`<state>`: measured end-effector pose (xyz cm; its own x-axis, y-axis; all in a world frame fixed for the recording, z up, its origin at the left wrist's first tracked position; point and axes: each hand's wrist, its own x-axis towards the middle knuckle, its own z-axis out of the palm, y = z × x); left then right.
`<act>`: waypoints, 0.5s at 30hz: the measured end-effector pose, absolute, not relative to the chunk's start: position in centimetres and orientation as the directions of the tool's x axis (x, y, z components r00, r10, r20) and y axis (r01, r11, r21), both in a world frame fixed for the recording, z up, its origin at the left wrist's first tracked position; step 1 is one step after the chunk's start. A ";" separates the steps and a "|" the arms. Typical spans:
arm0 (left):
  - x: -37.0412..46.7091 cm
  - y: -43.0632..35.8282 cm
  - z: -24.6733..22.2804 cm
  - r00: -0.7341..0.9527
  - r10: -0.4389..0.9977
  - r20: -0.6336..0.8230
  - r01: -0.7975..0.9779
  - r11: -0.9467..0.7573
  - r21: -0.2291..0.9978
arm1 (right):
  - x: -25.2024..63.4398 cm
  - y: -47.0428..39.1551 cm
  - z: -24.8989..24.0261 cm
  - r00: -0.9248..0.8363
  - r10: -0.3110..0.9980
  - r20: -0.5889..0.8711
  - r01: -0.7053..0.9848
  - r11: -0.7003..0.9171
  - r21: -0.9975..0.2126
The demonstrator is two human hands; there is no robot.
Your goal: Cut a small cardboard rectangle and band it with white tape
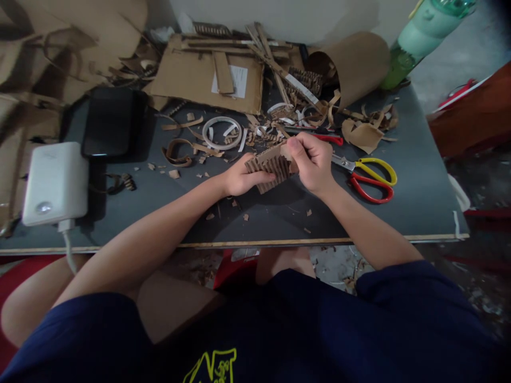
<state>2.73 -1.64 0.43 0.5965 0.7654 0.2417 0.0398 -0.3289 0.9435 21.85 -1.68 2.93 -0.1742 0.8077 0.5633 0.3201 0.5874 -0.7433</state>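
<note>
A small piece of corrugated cardboard point(275, 171) is held up over the front half of the dark table, its ridges showing on the side toward me. My left hand point(244, 175) grips its left end, thumb lying across the ridges. At the upper right edge, my right hand point(313, 162) pinches a thin paper flap point(286, 152) between thumb and fingers; the flap looks partly peeled from the ridges. Just right of that hand lie scissors point(369, 178) with one yellow and one red handle, their blade tips hidden behind it. A red-handled tool point(329, 139) lies beyond.
Cardboard scraps surround a tape ring point(222, 133). A cardboard sheet point(191, 80), strips and a cardboard tube point(361, 64) fill the back. A green bottle point(423, 40) stands back right. On the left are a black case point(108, 122) and a white power bank point(56, 183) with a cable.
</note>
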 end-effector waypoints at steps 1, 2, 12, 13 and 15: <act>2.7 -1.6 0.3 0.590 0.778 0.216 0.036 -0.292 0.956 | 21.8 -1.5 3.0 -0.122 0.815 0.566 0.289 0.575 -0.765; 2.6 -1.5 0.1 0.581 0.791 0.193 0.033 -0.260 0.965 | 21.9 -1.3 3.1 -0.067 0.819 0.570 0.244 0.567 -0.787; 2.4 -1.4 -0.4 0.558 0.802 0.213 0.066 -0.299 0.952 | 23.2 0.7 2.6 0.100 0.785 0.612 0.259 0.573 -0.778; 2.4 -1.4 -0.4 0.555 0.802 0.221 0.067 -0.308 0.949 | 23.3 0.9 2.1 0.077 0.788 0.610 0.299 0.566 -0.769; 2.4 -1.3 -0.4 0.543 0.803 0.247 0.064 -0.332 0.941 | 23.6 1.3 1.5 0.039 0.767 0.641 0.393 0.578 -0.715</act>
